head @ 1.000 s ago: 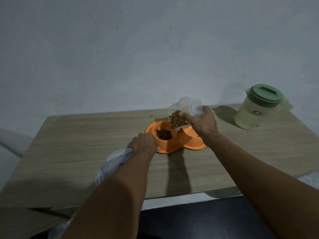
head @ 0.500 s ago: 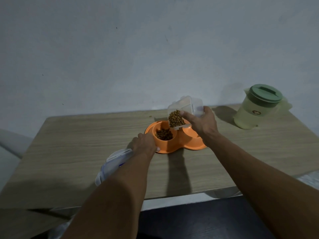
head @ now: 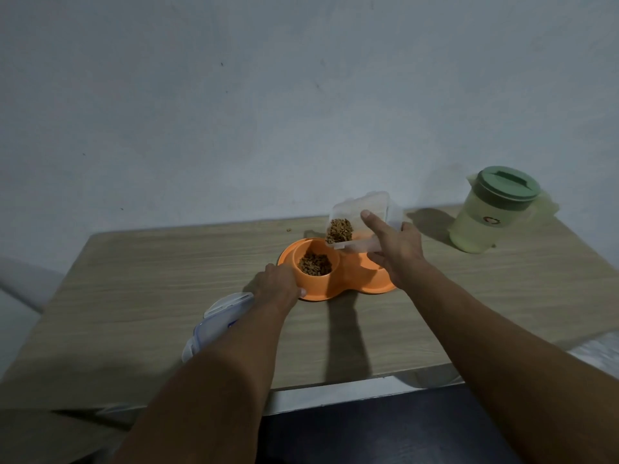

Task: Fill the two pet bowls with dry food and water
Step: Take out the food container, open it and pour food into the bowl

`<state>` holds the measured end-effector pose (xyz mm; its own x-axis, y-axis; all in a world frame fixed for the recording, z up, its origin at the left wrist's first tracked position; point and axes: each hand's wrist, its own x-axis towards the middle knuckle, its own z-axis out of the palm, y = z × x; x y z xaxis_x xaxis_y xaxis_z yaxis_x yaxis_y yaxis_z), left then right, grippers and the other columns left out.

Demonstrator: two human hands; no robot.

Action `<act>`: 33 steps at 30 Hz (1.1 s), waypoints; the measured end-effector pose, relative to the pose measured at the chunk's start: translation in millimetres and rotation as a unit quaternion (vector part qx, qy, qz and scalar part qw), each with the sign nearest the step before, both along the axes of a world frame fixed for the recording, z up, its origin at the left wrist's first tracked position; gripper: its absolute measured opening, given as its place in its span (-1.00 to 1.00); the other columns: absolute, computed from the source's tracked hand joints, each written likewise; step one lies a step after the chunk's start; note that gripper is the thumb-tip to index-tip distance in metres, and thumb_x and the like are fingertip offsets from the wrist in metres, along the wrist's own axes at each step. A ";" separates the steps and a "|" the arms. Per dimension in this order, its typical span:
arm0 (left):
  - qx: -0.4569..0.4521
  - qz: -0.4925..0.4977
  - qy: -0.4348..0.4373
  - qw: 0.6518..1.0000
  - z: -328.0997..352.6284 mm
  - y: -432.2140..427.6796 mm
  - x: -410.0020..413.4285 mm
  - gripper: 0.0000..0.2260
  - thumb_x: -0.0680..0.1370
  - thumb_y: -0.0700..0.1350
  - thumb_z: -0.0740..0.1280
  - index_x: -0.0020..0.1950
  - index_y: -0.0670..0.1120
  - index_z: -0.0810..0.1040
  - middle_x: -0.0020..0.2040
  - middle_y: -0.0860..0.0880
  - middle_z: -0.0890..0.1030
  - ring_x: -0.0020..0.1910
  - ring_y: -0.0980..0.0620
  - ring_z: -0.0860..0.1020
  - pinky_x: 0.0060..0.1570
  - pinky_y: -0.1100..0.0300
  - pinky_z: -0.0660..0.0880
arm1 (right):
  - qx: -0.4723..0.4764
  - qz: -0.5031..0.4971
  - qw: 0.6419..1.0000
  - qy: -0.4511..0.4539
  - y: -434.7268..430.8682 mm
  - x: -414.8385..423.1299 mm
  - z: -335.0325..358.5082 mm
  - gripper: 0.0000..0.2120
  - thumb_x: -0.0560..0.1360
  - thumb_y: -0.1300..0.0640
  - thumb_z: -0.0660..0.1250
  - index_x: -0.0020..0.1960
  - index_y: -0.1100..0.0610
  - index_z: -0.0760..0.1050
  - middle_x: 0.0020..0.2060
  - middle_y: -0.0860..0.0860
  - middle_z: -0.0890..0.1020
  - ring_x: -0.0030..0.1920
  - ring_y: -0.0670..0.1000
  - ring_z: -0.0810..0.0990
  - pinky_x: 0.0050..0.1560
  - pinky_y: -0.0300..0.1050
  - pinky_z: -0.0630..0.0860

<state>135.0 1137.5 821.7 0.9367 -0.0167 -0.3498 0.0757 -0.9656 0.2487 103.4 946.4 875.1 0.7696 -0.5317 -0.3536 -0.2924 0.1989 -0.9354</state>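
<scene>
right hand (head: 398, 252) is gripping the clear container (head: 363, 209), thumb across its near face, tipping it mouth-down over the orange feeder (head: 338, 289). the kibble (head: 339, 230) is bunching at the container's lower lip, just above the left bowl (head: 315, 263), which is already holding a brown heap. left hand (head: 279, 286) is gripping the feeder at that bowl's outer wall, thumb showing on the near side, fingers hidden behind it, bracing it on the bench (head: 150, 269).

so this looks like the dry-food step, well along but not finished. the right bowl (head: 376, 279) is half hidden under the pouring hand, and i cannot tell whether anything is in it. water is looking untouched: the pitcher (head: 492, 216) is standing lidded, well apart at the far right.

next move, i'd say: a little more tilt or a shake to free the pellets, aiming inside the rim, then righting the container, setting it down, and reaching for the pitcher.

counting up: one feeder with two bowls, one container, one loose lid (head: 217, 316) lying by the left forearm, one pitcher, one stray pellet (head: 288, 230) near the back edge, two hands.
</scene>
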 end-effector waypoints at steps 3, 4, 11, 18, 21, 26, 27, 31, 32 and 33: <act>-0.029 0.012 -0.010 0.999 4.8 3.8 -0.4 -0.68 0.53 0.01 0.40 0.20 -0.14 0.58 0.18 -0.15 0.59 0.16 -0.16 0.57 0.01 0.10 0.47 | 0.076 -0.022 0.997 0.009 -2.9 -1.7 -0.3 -0.23 0.38 -0.07 0.55 0.43 0.20 0.29 0.14 0.07 0.45 0.09 0.16 0.56 0.15 0.11 0.59; -0.038 0.022 -0.028 0.999 9.0 3.6 -1.2 -0.73 0.57 -0.02 0.34 0.19 -0.15 0.59 0.16 -0.15 0.60 0.14 -0.15 0.58 -0.06 0.10 0.43 | 0.096 -0.026 0.995 0.013 -3.6 -2.2 0.0 -0.26 0.39 -0.09 0.54 0.41 0.21 0.32 0.13 0.08 0.47 0.06 0.17 0.60 0.15 0.14 0.60; -0.346 0.231 -0.066 0.907 44.7 -19.2 13.5 -0.65 0.59 0.06 0.25 0.04 -0.21 0.64 0.04 -0.21 0.66 -0.02 -0.18 0.61 -0.13 0.10 0.50 | 0.180 0.021 0.981 0.064 1.9 -2.0 0.9 -0.39 0.40 -0.38 0.36 0.17 0.09 0.48 0.05 0.17 0.67 -0.01 0.19 0.68 -0.16 -0.01 0.60; -0.572 0.247 0.129 0.772 64.4 -25.1 25.9 -0.51 0.56 0.12 0.32 0.41 -0.08 0.39 0.40 -0.14 0.42 0.31 -0.30 0.44 0.08 -0.15 0.53 | 0.174 0.081 0.978 0.081 6.8 0.1 5.8 -0.37 0.46 -0.44 0.19 0.11 0.12 0.52 0.00 0.16 0.67 -0.09 0.16 0.63 -0.20 -0.06 0.53; -0.551 0.274 0.068 0.785 64.9 -19.9 31.3 -0.66 0.52 -0.01 0.37 0.23 -0.13 0.50 0.20 -0.18 0.57 0.14 -0.22 0.56 -0.03 -0.07 0.58 | 0.107 0.090 0.985 0.105 10.4 4.8 8.2 -0.39 0.52 -0.40 0.13 0.17 0.13 0.47 0.04 0.15 0.61 -0.05 0.16 0.61 -0.20 -0.03 0.55; -0.459 0.255 -0.084 0.847 79.4 -9.5 30.5 -0.84 0.43 -0.03 0.33 -0.26 -0.09 0.59 -0.12 -0.14 0.65 -0.06 -0.17 0.63 -0.01 -0.13 0.62 | 0.073 0.100 0.986 0.112 32.8 14.7 7.4 -0.50 0.62 -0.26 0.08 0.20 0.17 0.43 0.07 0.20 0.58 0.04 0.22 0.61 -0.19 0.04 0.61; -0.452 0.254 -0.093 0.850 82.7 -6.6 29.5 -0.83 0.44 -0.04 0.32 -0.29 -0.09 0.58 -0.13 -0.14 0.66 -0.06 -0.17 0.62 -0.01 -0.13 0.62 | 0.071 0.096 0.987 0.107 37.0 17.9 6.5 -0.53 0.62 -0.22 0.08 0.19 0.17 0.44 0.08 0.20 0.58 0.06 0.23 0.61 -0.16 0.06 0.62; -0.466 0.289 -0.081 0.832 79.5 18.9 32.8 -0.86 0.47 -0.05 0.32 -0.23 -0.08 0.56 -0.10 -0.13 0.64 -0.04 -0.18 0.63 -0.02 -0.14 0.62 | 0.050 0.095 0.992 0.072 59.3 27.0 9.8 -0.74 0.66 -0.01 0.06 0.10 0.15 0.40 -0.02 0.16 0.54 0.02 0.21 0.58 -0.14 0.08 0.62; -0.473 0.305 -0.075 0.823 76.0 28.8 34.2 -0.87 0.47 -0.04 0.32 -0.14 -0.10 0.57 -0.05 -0.14 0.64 -0.03 -0.19 0.64 -0.06 -0.11 0.63 | 0.042 0.098 0.992 0.069 66.9 31.1 9.2 -0.76 0.65 0.03 0.05 0.07 0.15 0.42 -0.01 0.16 0.55 0.03 0.21 0.59 -0.14 0.08 0.62; -0.477 0.317 -0.069 0.817 71.7 38.7 35.8 -0.85 0.49 -0.05 0.32 -0.06 -0.11 0.57 0.00 -0.15 0.64 -0.02 -0.19 0.64 -0.10 -0.07 0.64 | 0.035 0.101 0.992 0.070 74.0 34.8 8.7 -0.75 0.63 0.07 0.04 0.05 0.15 0.45 0.00 0.18 0.59 0.03 0.23 0.60 -0.12 0.08 0.61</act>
<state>170.7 1176.2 893.4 0.8924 0.2826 -0.3517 0.3933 -0.1052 0.9134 138.2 1020.4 883.8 0.7994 -0.3414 -0.4944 -0.4583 0.1856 -0.8692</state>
